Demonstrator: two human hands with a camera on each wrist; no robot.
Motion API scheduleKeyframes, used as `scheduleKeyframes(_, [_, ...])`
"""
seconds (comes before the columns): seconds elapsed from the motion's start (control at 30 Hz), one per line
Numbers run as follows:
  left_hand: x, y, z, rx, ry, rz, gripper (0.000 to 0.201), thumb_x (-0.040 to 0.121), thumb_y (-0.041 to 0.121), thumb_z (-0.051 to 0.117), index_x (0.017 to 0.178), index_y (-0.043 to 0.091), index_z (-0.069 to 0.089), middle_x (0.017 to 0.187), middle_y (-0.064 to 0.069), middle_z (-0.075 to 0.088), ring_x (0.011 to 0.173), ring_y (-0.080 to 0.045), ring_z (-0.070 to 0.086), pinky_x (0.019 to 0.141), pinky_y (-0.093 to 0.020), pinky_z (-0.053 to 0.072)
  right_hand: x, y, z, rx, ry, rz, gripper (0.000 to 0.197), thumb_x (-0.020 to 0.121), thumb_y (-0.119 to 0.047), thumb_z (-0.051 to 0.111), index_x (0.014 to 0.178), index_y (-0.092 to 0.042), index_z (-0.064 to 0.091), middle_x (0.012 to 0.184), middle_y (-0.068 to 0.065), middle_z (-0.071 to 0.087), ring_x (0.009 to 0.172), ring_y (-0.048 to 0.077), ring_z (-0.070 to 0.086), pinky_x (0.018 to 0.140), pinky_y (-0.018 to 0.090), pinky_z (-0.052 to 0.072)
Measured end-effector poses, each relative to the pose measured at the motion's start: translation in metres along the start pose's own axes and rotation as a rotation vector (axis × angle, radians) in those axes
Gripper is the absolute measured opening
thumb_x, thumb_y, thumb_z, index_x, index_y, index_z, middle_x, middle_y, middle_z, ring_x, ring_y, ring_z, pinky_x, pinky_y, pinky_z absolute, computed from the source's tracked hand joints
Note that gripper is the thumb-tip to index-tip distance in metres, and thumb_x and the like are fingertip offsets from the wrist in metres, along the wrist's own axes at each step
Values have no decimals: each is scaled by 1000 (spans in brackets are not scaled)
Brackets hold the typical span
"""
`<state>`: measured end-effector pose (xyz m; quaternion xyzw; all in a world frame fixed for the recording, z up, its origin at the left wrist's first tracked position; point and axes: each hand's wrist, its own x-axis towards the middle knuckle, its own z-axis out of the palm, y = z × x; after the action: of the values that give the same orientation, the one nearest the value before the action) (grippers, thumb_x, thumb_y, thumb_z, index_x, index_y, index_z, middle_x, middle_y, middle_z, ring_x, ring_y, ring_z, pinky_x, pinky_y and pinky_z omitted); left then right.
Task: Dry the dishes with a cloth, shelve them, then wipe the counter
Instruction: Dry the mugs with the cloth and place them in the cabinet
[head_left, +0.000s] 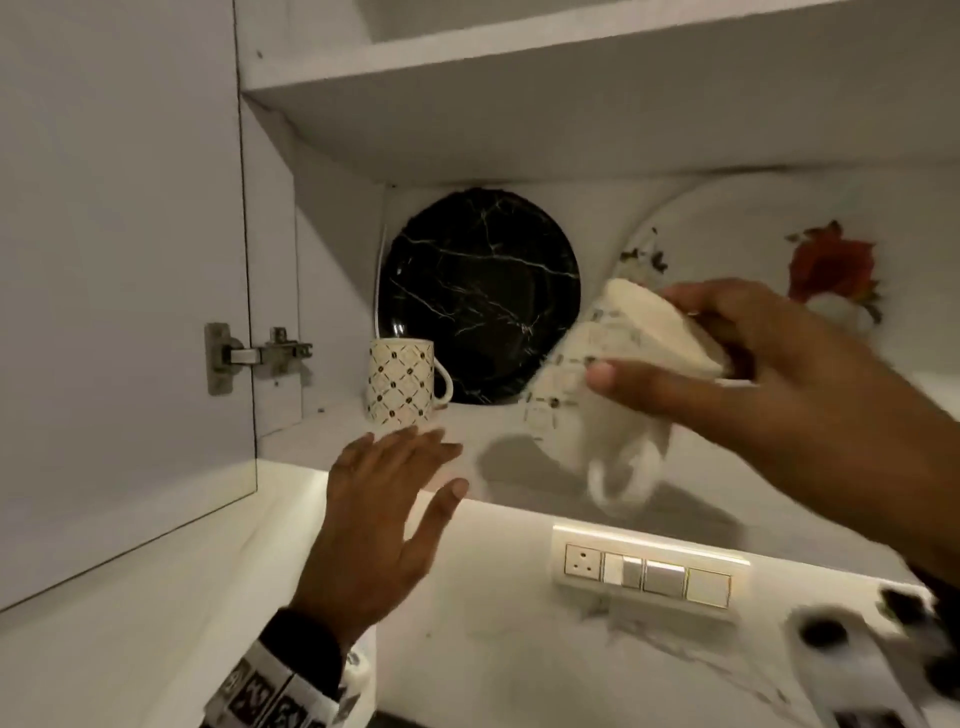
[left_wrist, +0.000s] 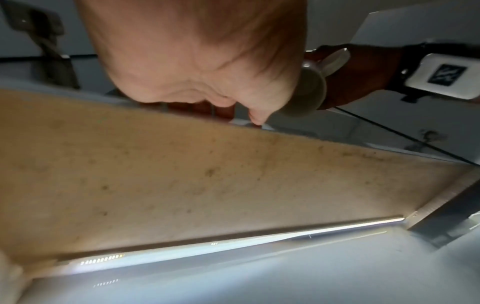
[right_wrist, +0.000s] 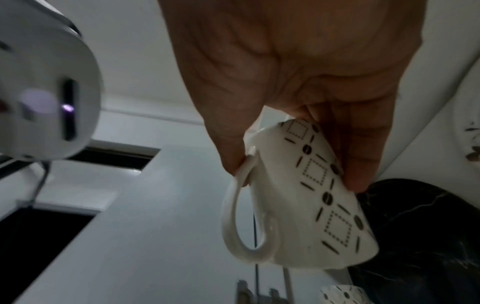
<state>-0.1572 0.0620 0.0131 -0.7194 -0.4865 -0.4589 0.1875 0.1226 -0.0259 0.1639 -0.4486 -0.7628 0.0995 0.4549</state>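
Note:
My right hand (head_left: 644, 338) grips a cream mug with a dark diamond pattern (head_left: 597, 374) around its body, tilted with the handle hanging down, just above the cabinet shelf (head_left: 311, 441). In the right wrist view the thumb and fingers (right_wrist: 361, 164) pinch the mug (right_wrist: 311, 205) near its handle. A matching mug (head_left: 402, 382) stands upright on the shelf at the left. My left hand (head_left: 431, 462) is open, fingers straight, at the shelf's front edge below that mug, holding nothing. No cloth is in view.
A black marbled plate (head_left: 478, 291) leans against the cabinet's back wall, with a white floral plate (head_left: 753, 249) to its right. The cabinet door (head_left: 119, 260) stands open at the left. A switch panel (head_left: 649, 571) sits on the wall under the cabinet.

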Motion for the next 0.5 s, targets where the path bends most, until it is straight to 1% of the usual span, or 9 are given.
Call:
scheduleKeyframes(0.03, [2, -8, 6, -6, 27, -5, 39, 106, 52, 46, 137, 36, 62, 144, 19, 60, 137, -7, 51, 121, -44, 29, 20, -4, 4, -68, -15, -9, 79, 59, -94, 71, 120, -45, 61, 106, -21, 72, 92, 0, 71, 81, 37, 61])
scheduleKeyframes(0.07, [2, -9, 9, -26, 59, 1, 38, 106, 51, 47, 134, 34, 65, 136, 20, 64, 128, -6, 56, 116, -45, 33, 42, -7, 10, -134, -26, -20, 78, 61, -92, 72, 119, -40, 62, 105, -17, 72, 92, 4, 70, 83, 41, 61])
scheduleKeyframes(0.13, [2, -9, 14, -41, 116, 28, 35, 104, 49, 52, 130, 31, 68, 130, 21, 66, 121, -5, 58, 111, -46, 36, 82, -10, 22, -187, -81, 30, 71, 66, -83, 75, 112, -30, 65, 102, -10, 73, 89, 12, 73, 80, 43, 64])
scheduleKeyframes(0.17, [1, -10, 18, -37, 136, 41, 35, 103, 48, 54, 129, 30, 69, 129, 20, 67, 121, -6, 58, 110, -46, 36, 98, -12, 30, -233, -108, 57, 67, 69, -79, 77, 108, -25, 67, 98, -6, 76, 85, 15, 75, 75, 40, 65])
scheduleKeyframes(0.2, [1, -12, 21, -48, 155, 49, 34, 102, 48, 55, 127, 29, 70, 128, 20, 68, 121, -6, 58, 110, -46, 36, 114, -12, 39, -288, -136, 78, 65, 72, -77, 77, 106, -22, 69, 95, -3, 77, 81, 15, 76, 67, 34, 64])
scheduleKeyframes(0.23, [2, -14, 23, -48, 165, 49, 35, 102, 48, 56, 126, 28, 70, 127, 19, 68, 120, -7, 59, 110, -46, 37, 128, -10, 48, -335, -162, 98, 65, 74, -75, 76, 107, -19, 71, 94, -2, 78, 77, 15, 77, 59, 29, 61])
scheduleKeyframes(0.27, [3, -15, 24, -64, 174, 51, 36, 101, 49, 55, 125, 27, 71, 126, 18, 69, 119, -8, 60, 109, -45, 36, 141, -8, 58, -371, -186, 129, 66, 76, -74, 76, 109, -17, 71, 93, -2, 78, 75, 14, 78, 57, 26, 61])
scheduleKeyframes(0.37, [4, -21, 27, -98, 185, 84, 38, 101, 51, 53, 122, 27, 73, 124, 16, 71, 117, -9, 61, 109, -37, 33, 170, 4, 85, -411, -276, 226, 68, 78, -68, 80, 116, -13, 72, 96, 1, 77, 76, 17, 79, 70, 32, 67])
scheduleKeyframes(0.5, [6, -26, 29, -93, 201, 124, 38, 101, 50, 53, 122, 26, 74, 122, 15, 71, 115, -9, 60, 108, -32, 29, 187, 13, 110, -448, -320, 299, 70, 77, -63, 84, 120, -12, 64, 103, 3, 72, 83, 20, 78, 72, 34, 68])
